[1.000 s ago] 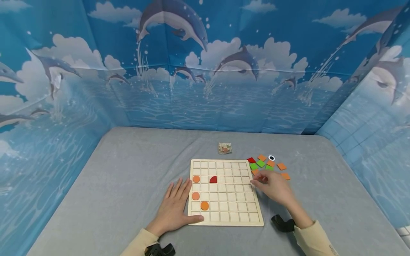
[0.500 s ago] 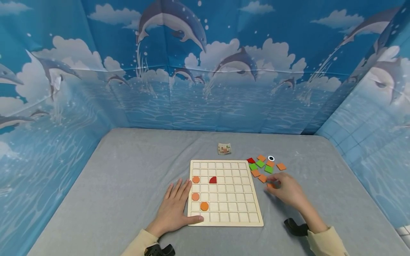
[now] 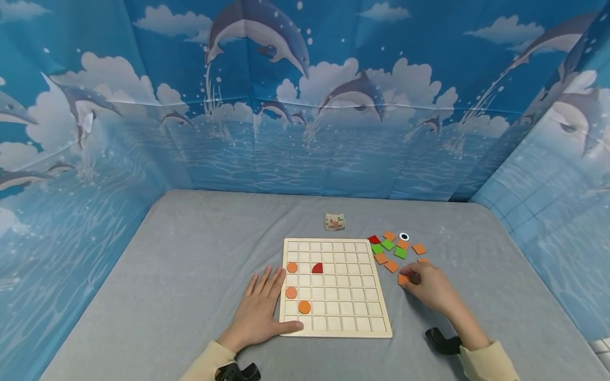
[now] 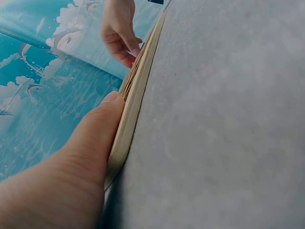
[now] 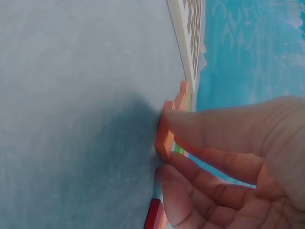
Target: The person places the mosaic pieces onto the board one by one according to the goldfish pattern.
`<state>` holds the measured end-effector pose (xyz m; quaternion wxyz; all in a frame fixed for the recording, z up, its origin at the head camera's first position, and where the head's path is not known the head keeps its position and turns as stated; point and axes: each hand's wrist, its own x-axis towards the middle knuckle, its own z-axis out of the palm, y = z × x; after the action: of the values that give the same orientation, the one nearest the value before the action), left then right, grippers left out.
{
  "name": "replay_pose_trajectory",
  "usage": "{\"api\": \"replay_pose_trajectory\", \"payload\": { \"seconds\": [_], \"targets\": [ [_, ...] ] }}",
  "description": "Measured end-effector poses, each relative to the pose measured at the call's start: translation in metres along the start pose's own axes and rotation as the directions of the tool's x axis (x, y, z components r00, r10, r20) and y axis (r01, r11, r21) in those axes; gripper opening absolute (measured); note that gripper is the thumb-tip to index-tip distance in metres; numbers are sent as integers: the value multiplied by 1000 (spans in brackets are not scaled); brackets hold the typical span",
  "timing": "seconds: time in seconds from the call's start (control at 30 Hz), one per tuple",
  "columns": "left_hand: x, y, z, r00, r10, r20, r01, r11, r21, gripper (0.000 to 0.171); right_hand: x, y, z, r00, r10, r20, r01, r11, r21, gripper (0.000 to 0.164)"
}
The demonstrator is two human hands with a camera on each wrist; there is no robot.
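Observation:
A pale wooden grid board (image 3: 338, 291) lies on the grey cloth. Along its left edge my left hand (image 3: 259, 304) rests with fingers spread straight, the thumb lying over the near left corner; the left wrist view shows that thumb (image 4: 97, 129) on the rim. Right of the board, thumb and fingers of my right hand (image 3: 431, 286) pinch an orange square tile (image 5: 165, 131) close to the cloth. On the board sit a red quarter-circle piece (image 3: 317, 268) and orange round pieces, among them one disc (image 3: 304, 307) near the front.
Loose tiles are scattered beyond my right hand, including a green tile (image 3: 400, 253), a red piece (image 3: 374, 239), several orange squares and a white ring-shaped piece (image 3: 404, 236) with a dark centre. A small patterned card (image 3: 334, 221) lies behind the board. A dolphin-print curtain (image 3: 295, 148) encloses the table.
From the board's right edge, my right hand has moved right and slightly nearer, now pinching an orange tile. Orange tiles it covered beside the board are uncovered. The left hand has stayed put.

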<state>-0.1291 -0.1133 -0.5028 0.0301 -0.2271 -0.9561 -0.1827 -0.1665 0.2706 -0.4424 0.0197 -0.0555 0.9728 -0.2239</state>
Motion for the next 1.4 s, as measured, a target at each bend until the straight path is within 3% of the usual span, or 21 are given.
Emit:
{"api": "replay_pose_trajectory", "payload": {
  "seconds": [0.5,1.07,1.4],
  "targets": [
    [0,0,0,1000,-14,15,14,1000,-18,116,-2,1,4,998,67,20,-67,998,16,17],
    [0,1,-1,1000,-9,10,9,1000,-14,116,-5,5,5,1000,-7,-21,7,1000,9,16],
    [0,1,0,1000,-3,1,3,1000,-4,116,-8,5,5,1000,8,18,-9,998,55,19]
  ]
}}
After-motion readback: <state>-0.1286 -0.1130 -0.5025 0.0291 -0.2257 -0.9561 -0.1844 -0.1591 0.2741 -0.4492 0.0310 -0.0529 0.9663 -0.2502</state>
